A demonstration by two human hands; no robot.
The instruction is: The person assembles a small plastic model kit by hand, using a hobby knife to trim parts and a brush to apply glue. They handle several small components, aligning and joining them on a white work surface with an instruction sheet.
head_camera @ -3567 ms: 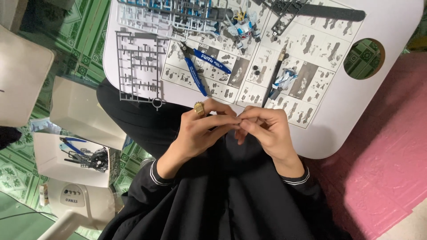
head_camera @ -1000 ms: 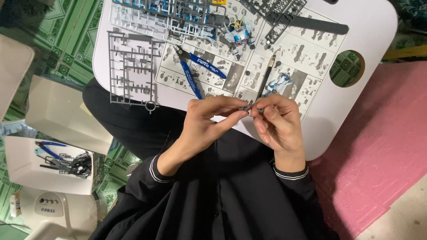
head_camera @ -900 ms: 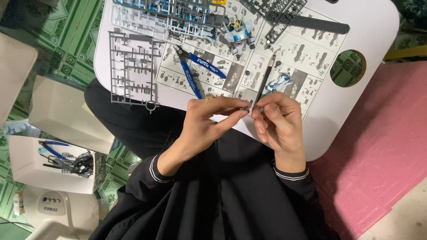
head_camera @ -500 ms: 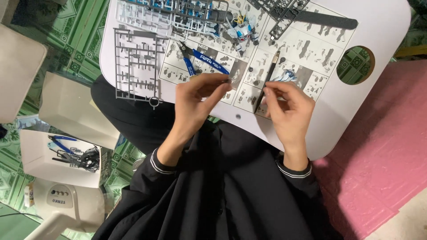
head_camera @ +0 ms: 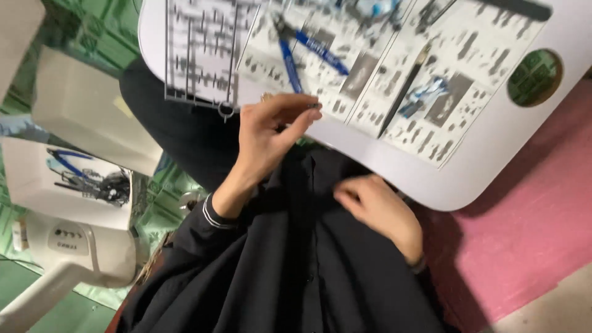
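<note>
Blue-handled nippers (head_camera: 308, 52) lie on the instruction sheet (head_camera: 394, 68), beside what looks like a dark knife (head_camera: 404, 89).

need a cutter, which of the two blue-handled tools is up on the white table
The blue-handled nippers lying on the printed instruction sheet; the other blue-handled pliers sit in the open white box on the floor.

Looks like a hobby corner at home, on the floor: small white lap table (head_camera: 493, 179) covered by a model-kit instruction sheet (head_camera: 394, 80), grey parts sprue (head_camera: 200, 52), blue-handled nippers (head_camera: 302, 52), green patterned mat (head_camera: 92, 37), pink mat (head_camera: 530, 234).
</note>
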